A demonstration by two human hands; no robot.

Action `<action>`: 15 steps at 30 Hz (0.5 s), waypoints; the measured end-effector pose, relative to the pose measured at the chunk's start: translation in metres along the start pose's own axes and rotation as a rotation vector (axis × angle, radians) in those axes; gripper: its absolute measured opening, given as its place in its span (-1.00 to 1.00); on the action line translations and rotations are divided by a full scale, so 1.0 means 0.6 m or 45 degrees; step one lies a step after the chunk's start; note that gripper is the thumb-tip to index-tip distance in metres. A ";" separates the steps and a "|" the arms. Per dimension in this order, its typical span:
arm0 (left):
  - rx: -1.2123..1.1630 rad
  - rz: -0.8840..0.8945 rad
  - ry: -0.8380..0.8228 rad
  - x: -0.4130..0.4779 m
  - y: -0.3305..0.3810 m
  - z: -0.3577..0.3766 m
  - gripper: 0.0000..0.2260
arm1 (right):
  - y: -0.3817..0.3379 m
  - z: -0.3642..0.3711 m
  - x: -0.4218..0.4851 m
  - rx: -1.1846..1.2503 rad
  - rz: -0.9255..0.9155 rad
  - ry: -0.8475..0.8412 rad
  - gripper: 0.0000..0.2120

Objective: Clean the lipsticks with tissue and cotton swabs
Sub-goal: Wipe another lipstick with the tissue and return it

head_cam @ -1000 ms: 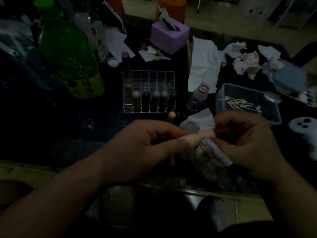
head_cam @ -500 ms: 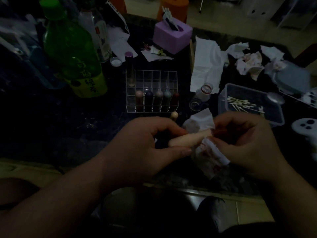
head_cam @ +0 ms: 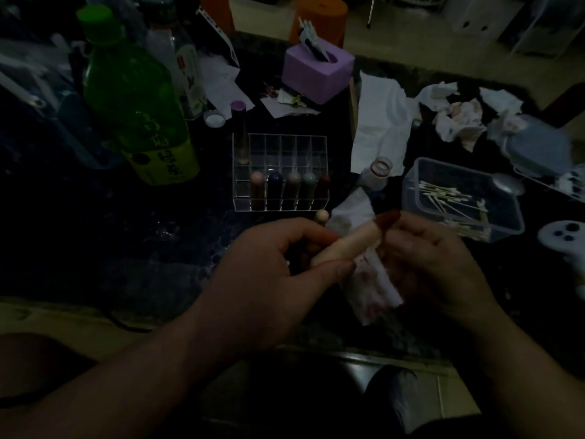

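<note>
The lipstick (head_cam: pixel 348 243) is being pinched by the left hand (head_cam: pixel 272 280), its red tip exposed; the stained tissue (head_cam: pixel 373 286) is being gripped by the right hand (head_cam: pixel 437 264), just beside it; the tube rim is probably best being wiped gently, with a clean tissue part.

Home living space, dimly lit: cluttered dark speckled tabletop (head_cam: pixel 95 232), green plastic drink bottle (head_cam: pixel 133 99), purple square box (head_cam: pixel 316 74), white game controller (head_cam: pixel 560 239), orange plastic stool (head_cam: pixel 323 14).
</note>
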State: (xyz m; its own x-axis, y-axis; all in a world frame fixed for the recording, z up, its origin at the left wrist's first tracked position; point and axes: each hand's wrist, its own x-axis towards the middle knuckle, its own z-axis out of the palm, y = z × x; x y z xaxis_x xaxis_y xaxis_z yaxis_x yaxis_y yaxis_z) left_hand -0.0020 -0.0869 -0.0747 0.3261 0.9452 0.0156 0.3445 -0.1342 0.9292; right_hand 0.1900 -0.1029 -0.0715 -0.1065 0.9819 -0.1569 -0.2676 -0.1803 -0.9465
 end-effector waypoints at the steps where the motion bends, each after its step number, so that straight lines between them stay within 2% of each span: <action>1: 0.003 -0.024 0.023 0.002 -0.002 0.001 -0.84 | 0.004 0.004 -0.001 0.131 0.071 -0.062 -0.54; 3: -0.022 -0.086 0.039 0.005 -0.004 0.003 -0.84 | 0.011 0.012 -0.006 0.074 0.119 -0.107 -0.54; 5: -0.103 -0.164 0.022 0.006 -0.005 0.004 -0.85 | 0.019 0.018 -0.011 -0.070 0.112 -0.068 -0.62; 7: -0.168 -0.200 -0.037 0.008 -0.006 0.005 -0.87 | 0.025 0.023 -0.016 -0.073 0.107 -0.040 -0.70; 11: -0.374 -0.276 -0.169 0.013 -0.008 0.000 -0.89 | 0.028 0.027 -0.015 0.190 0.205 0.010 -0.70; 15: -0.543 -0.308 -0.186 0.014 -0.008 -0.011 -0.79 | 0.018 0.019 -0.007 0.549 0.411 -0.083 -0.53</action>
State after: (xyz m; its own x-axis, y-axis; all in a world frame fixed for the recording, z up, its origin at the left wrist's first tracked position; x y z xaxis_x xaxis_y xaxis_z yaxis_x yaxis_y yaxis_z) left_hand -0.0066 -0.0762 -0.0767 0.4116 0.8786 -0.2421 0.0451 0.2457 0.9683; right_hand 0.1768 -0.1095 -0.0776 -0.3040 0.8694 -0.3895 -0.5786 -0.4933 -0.6495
